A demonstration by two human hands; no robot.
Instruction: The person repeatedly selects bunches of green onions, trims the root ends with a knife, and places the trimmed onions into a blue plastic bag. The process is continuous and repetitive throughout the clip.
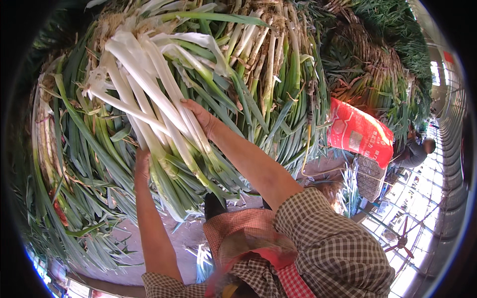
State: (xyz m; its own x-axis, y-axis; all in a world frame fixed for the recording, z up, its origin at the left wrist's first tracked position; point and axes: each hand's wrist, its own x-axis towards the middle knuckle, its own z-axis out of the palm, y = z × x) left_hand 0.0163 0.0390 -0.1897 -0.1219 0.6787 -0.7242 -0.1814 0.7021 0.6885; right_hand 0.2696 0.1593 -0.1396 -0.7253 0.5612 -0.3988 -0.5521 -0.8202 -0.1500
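A loose bunch of large green onions [143, 91], with smooth white stalks and green leaves, lies between my two hands over a heap of unpeeled green onions [261, 74]. My left hand [142, 164] grips the bunch from its left side; its fingers are hidden under the stalks. On the other side my right hand [199, 117] is around the outer stalks, the thumb showing and the other fingers mostly out of sight. The white root ends point away from me and the leaves hang towards my body. One stalk crosses the others at a slant.
More stacked green onions [372, 70] rise at the back right. Beside the heap, a red printed sack [359, 130] covers part of a patterned block-shaped object [369, 177]. A thin yellowish cord [307, 149] hangs nearby. Leaf scraps lie on the floor [175, 238]. Another person [413, 152] is farther off.
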